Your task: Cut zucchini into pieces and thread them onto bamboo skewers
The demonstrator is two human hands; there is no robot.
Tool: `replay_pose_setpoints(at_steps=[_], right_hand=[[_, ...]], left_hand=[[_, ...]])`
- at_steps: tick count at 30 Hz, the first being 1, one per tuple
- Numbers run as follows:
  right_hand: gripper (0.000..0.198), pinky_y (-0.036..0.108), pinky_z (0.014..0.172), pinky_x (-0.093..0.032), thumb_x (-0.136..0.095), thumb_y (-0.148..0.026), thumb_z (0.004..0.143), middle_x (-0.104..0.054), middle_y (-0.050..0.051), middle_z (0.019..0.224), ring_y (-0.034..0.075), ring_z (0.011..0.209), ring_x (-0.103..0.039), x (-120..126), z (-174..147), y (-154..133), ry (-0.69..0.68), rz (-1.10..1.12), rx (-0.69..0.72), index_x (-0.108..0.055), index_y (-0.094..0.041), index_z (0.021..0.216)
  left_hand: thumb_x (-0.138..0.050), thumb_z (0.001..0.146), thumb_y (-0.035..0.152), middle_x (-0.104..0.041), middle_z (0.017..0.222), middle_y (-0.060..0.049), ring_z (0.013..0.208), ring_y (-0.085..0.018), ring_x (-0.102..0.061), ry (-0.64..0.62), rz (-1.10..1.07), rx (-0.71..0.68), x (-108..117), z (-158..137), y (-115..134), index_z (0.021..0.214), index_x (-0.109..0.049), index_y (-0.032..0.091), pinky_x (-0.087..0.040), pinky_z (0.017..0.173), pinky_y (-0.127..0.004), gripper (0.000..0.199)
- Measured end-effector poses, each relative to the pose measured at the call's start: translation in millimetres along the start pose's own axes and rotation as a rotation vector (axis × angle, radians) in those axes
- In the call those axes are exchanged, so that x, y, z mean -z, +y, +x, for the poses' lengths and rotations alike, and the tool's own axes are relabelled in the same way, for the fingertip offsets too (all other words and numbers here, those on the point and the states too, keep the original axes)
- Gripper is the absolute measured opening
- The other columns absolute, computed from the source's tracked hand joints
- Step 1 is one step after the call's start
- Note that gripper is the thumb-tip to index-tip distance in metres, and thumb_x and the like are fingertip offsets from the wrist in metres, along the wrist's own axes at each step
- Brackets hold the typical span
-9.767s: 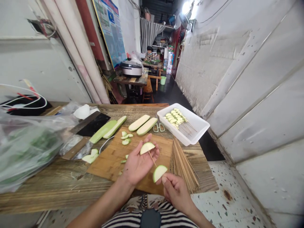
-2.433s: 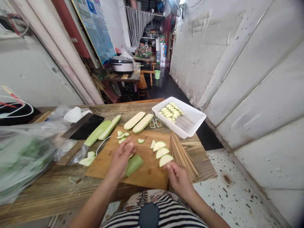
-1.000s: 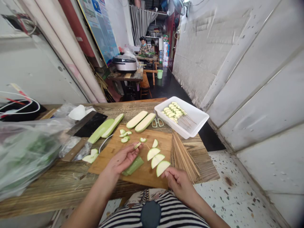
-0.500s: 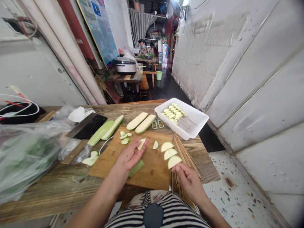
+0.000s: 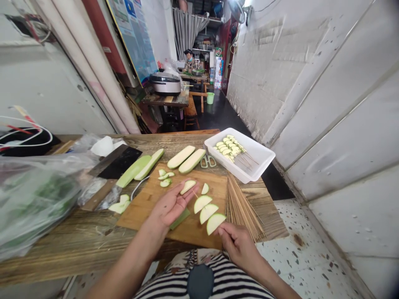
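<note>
My left hand (image 5: 172, 204), palm up over the wooden cutting board (image 5: 149, 199), holds a half-round zucchini slice (image 5: 188, 187) between thumb and fingers. A bamboo skewer carrying three zucchini slices (image 5: 208, 212) is pinched in my right hand (image 5: 238, 243), its tip pointing at the slice in my left. One small loose slice (image 5: 205, 189) lies on the board between the hands. Several cut pieces (image 5: 165, 177) sit at the board's far left. Part of a green piece (image 5: 180, 219) shows below my left hand.
Bare skewers (image 5: 241, 207) lie fanned right of the board. A white tray (image 5: 262, 160) with finished skewers stands behind them. Halved zucchinis (image 5: 191, 161) and scissors (image 5: 208, 161) lie beyond the board. At left are a cleaver (image 5: 115, 162) and a plastic bag (image 5: 40, 195). A person (image 5: 190, 62) sits far back.
My right hand has brought the skewer with its slices leftward over the board, toward my left hand. The slice in my left hand has turned flatter.
</note>
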State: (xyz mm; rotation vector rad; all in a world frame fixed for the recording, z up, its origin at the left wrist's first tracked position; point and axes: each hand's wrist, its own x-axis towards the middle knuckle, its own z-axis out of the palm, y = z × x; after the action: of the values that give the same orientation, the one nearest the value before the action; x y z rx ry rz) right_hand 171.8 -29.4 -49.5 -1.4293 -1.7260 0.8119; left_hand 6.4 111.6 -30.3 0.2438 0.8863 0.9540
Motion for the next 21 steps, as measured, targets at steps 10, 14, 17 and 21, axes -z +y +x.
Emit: replay_pose_setpoints(at_steps=[10,14,17,21], right_hand=[[0.023,0.018,0.053,-0.032,-0.038,-0.019,0.092,-0.052,-0.002,0.063,0.011,0.056,-0.049,-2,-1,1,-0.029,-0.010,-0.007,-0.057,-0.016,0.078],[0.022,0.018,0.054,-0.033,-0.039,-0.018,0.092,-0.052,-0.002,0.064,0.011,0.057,-0.050,-2,-1,1,-0.023,-0.010,-0.005,-0.057,-0.016,0.078],[0.022,0.018,0.055,-0.033,-0.039,-0.018,0.092,-0.054,-0.002,0.065,0.011,0.057,-0.051,-2,-1,2,-0.018,-0.009,-0.008,-0.057,-0.016,0.079],[0.023,0.018,0.054,-0.034,-0.039,-0.018,0.092,-0.055,-0.002,0.065,0.011,0.057,-0.051,-2,-2,4,-0.015,-0.007,-0.014,-0.057,-0.016,0.079]], left_hand=[[-0.043,0.086,0.007,-0.067,0.101,-0.022,0.096,-0.025,-0.065,-0.022,-0.016,-0.008,-4,-7,-3,0.099,-0.058,0.002,-0.055,0.084,-0.033,0.020],[-0.042,0.087,0.007,-0.067,0.104,-0.021,0.097,-0.024,-0.065,-0.025,0.030,-0.012,-8,-11,-4,0.098,-0.060,0.003,-0.054,0.084,-0.031,0.021],[-0.040,0.088,0.008,-0.068,0.102,-0.018,0.098,-0.022,-0.065,-0.019,0.041,0.003,-9,-12,-5,0.097,-0.060,0.006,-0.053,0.085,-0.029,0.022],[-0.038,0.088,0.009,-0.069,0.100,-0.017,0.098,-0.021,-0.065,-0.009,0.043,0.007,-8,-11,-6,0.098,-0.059,0.006,-0.053,0.086,-0.029,0.023]])
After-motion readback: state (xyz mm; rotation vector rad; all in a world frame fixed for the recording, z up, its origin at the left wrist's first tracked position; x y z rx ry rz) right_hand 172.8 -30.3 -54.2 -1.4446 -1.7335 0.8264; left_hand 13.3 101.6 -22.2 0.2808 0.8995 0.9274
